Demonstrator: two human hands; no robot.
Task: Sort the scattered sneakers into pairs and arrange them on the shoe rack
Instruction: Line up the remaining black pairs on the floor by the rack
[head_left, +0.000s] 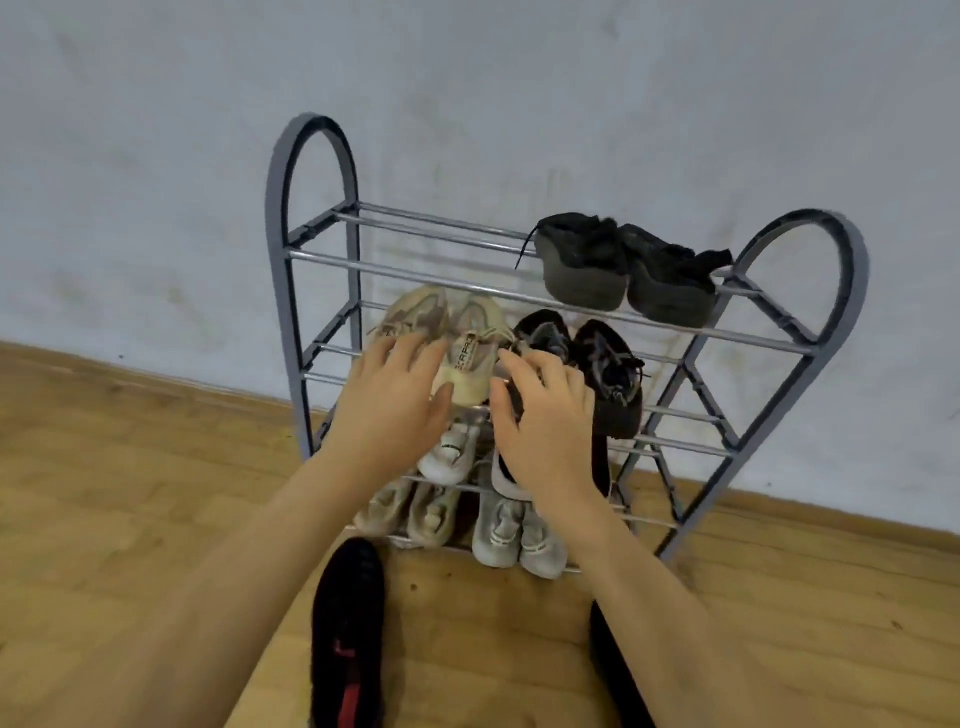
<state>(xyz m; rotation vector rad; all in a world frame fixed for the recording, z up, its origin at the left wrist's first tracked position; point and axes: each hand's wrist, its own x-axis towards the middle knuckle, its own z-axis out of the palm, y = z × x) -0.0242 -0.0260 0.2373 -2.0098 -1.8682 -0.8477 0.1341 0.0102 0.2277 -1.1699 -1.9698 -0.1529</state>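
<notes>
On the shoe rack's (779, 343) second shelf, the left hand (395, 410) lies with fingers spread on the beige sneakers (467, 338), while the right hand (545, 415), fingers loosely curved, seems to touch a black sneaker (540, 332). Dark sneakers (623, 270) sit on top; pale pairs (467, 514) fill the lower shelves.

Soft, even light is falling with faint shadows; the wide lens is bending the wall (156, 156) and floor (104, 493) edges, everything slightly blurred.
</notes>
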